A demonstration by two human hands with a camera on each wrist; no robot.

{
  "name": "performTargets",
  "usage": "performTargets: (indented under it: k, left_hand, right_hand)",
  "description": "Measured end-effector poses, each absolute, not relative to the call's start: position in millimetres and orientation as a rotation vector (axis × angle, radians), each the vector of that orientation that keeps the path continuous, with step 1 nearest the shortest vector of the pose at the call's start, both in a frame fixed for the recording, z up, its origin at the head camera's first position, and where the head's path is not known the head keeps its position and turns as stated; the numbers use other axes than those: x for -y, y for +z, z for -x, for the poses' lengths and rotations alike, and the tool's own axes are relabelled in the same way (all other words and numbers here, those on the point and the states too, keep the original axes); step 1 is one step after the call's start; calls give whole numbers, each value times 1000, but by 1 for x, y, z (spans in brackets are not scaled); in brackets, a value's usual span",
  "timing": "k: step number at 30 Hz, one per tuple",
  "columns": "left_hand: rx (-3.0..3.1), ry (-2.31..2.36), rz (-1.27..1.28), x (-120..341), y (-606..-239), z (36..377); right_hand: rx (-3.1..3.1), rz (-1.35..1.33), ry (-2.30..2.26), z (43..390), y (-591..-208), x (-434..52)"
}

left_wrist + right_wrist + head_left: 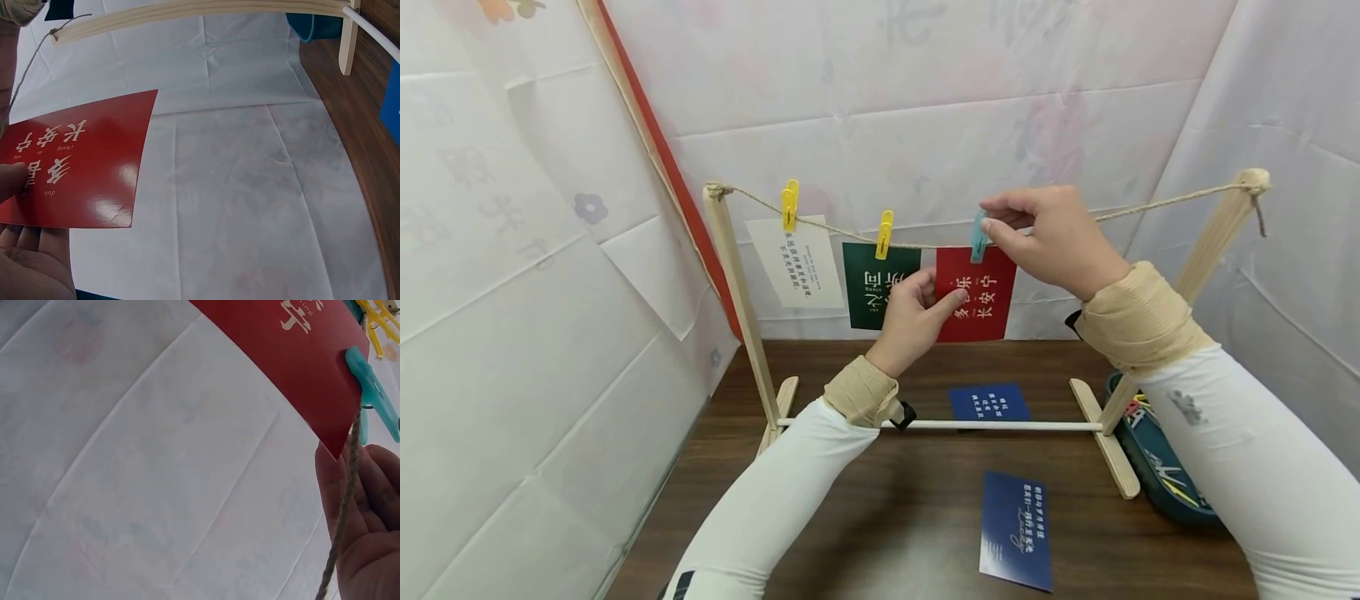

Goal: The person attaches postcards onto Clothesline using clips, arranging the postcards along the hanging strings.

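Observation:
A red card (pixel 996 321) with white characters hangs at the rope (pixel 1157 204), its upper edge under a light-blue clothespin (pixel 978 242). My left hand (pixel 913 321) pinches the card's left side, thumb in front and fingers behind, as the left wrist view shows. At the clothespin's upper end my right hand (pixel 1060 237) holds it between thumb and fingers. In the right wrist view the clothespin (pixel 372 387) bites the card's edge beside the rope, with my fingers (pixel 369 494) behind; the thumb is out of frame there.
Yellow clothespins hold a cream card (pixel 797 271) and a green card (pixel 861 292) farther left. The rope spans a wooden stand (pixel 737 308). Blue cards (pixel 1017 529) lie on the brown table (pixel 850 517). A dark-green tray (pixel 1157 483) with clothespins sits right.

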State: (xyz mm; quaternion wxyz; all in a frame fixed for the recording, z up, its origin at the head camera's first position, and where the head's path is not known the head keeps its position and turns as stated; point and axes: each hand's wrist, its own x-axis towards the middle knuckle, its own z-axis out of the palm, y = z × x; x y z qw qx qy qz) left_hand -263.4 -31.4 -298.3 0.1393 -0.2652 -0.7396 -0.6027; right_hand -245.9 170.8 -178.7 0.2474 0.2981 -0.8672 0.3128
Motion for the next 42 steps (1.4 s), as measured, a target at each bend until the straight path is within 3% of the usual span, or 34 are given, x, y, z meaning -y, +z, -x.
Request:
performTargets:
  k: [20,42]
  left_hand:
    - [2176,-1779,759,29,-309,259]
    - [2251,-1863,762,26,-349,259]
  right_hand:
    - [2113,-858,866,230,-201,-191]
    - [2165,-819,796,228,-246,-214]
